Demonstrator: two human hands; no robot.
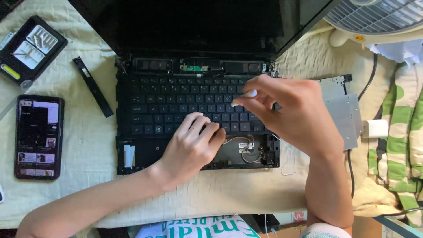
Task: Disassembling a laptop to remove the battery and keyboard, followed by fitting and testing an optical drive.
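Laptop [194, 110], black and partly stripped, lies open at the middle of a cream quilted cloth [88, 141] as we work over it; its palm rest is off, baring a dark flat tray with looped thin wires [244, 147] at the lower right. Our left hand [194, 147] rests with curled fingers on the bottom row of matte square keys, gripping nothing. Our right hand [286, 108] hovers above the keyboard's right side, fingertips pinched on a small white piece [247, 94]. Beside the laptop's left edge lies a narrow black strip [92, 86], then a glossy phone [38, 136] and an open black tool case [30, 46]. To the right sits a flat grey metal drive [346, 112], with a white fan grille [379, 15] above
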